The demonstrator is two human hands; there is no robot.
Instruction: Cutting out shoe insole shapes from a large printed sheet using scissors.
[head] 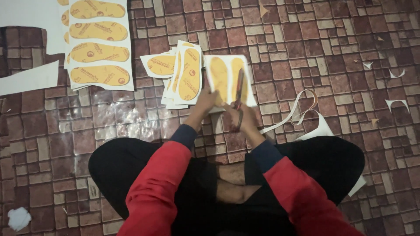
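My left hand (206,99) grips the near left edge of a white sheet (209,72) printed with two yellow insole shapes. My right hand (243,117) holds red-handled scissors (239,89), whose blades lie up the sheet between the two yellow shapes. The sheet is held above the brick-patterned floor in front of my crossed legs. Both arms wear red sleeves with dark blue cuffs.
A pile of cut insole pieces (181,73) lies just left of the sheet. A larger white sheet with several yellow insoles (99,43) lies at the far left. Curled white offcut strips (306,111) lie right of my hands, small scraps (396,104) farther right, crumpled paper (18,217) at bottom left.
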